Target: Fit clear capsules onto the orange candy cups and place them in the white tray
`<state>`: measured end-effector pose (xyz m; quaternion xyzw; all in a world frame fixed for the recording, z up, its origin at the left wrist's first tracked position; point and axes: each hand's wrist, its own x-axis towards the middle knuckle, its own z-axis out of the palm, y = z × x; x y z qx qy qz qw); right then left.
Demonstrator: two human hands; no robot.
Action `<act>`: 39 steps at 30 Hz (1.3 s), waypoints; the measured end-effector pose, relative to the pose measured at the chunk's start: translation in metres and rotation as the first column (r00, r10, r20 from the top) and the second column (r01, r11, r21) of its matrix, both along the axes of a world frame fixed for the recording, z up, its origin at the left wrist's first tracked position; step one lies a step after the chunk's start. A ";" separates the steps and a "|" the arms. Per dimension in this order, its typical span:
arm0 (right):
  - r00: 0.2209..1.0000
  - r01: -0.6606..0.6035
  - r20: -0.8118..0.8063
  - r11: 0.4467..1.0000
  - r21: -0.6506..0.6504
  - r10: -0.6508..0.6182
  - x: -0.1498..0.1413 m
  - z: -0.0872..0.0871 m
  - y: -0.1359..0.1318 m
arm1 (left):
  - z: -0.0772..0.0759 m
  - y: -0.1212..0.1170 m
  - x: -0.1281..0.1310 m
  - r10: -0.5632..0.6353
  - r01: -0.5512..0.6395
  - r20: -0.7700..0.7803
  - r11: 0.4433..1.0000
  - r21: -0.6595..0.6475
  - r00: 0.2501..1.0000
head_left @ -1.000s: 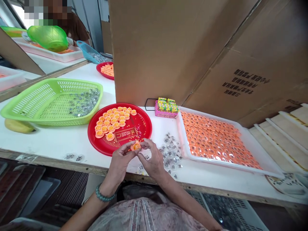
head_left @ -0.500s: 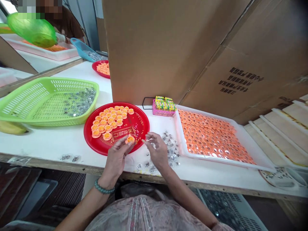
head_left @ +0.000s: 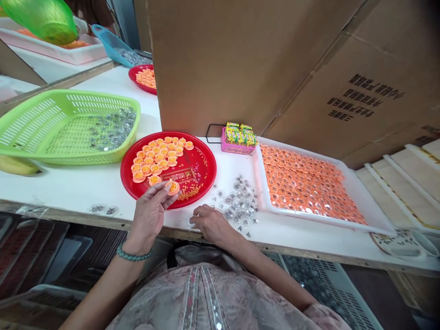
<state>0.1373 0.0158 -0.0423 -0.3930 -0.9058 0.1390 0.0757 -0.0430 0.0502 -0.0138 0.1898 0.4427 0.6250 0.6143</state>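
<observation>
My left hand (head_left: pixel 151 208) pinches a round orange plastic piece (head_left: pixel 173 188) with yellow bits in its middle, held over the near rim of a red plate (head_left: pixel 202 183). Many similar orange pieces (head_left: pixel 158 158) lie on the plate's left and back, and loose yellow beads (head_left: pixel 189 192) are scattered on its right. Down at the table's front edge, my right hand (head_left: pixel 211 223) has its fingertips closed on a small clear plastic disc (head_left: pixel 190 222), partly hidden by the fingers. Beside this hand lies a spread of small clear plastic pieces (head_left: pixel 240 201) with dark marks.
A white tray (head_left: pixel 309 214) full of orange pieces stands right. A green basket (head_left: pixel 68 158) with clear pieces and a banana (head_left: pixel 19 166) are left. A pink basket (head_left: pixel 237 147) of yellow packets sits before a tall cardboard sheet (head_left: pixel 240 59).
My right hand has come down from beside the orange piece to the clear disc on the table. My left hand, still holding the orange piece, has shifted left. The view has tilted slightly.
</observation>
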 end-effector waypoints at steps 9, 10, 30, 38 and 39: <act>0.988 -0.073 0.137 0.997 0.037 0.067 -0.010 0.004 0.005 | -0.003 -0.003 0.003 -0.025 0.026 0.018 0.999 -0.020 1.000; 0.985 -0.077 0.157 0.996 0.041 0.070 -0.011 0.007 0.005 | -0.003 -0.003 0.003 -0.030 0.031 0.018 0.999 -0.022 0.999; 0.964 -0.262 -0.074 0.962 -0.084 0.256 -0.005 0.013 0.013 | -0.004 -0.003 0.005 -0.045 0.045 0.011 0.999 -0.017 0.999; 0.937 -0.340 0.096 0.939 0.047 0.335 -0.019 0.013 0.020 | -0.004 -0.001 0.002 -0.018 0.019 0.006 0.999 -0.037 1.000; 0.934 -0.350 0.099 0.935 0.059 0.343 -0.018 0.013 0.020 | -0.005 0.000 0.003 -0.021 0.021 0.005 0.999 -0.040 1.000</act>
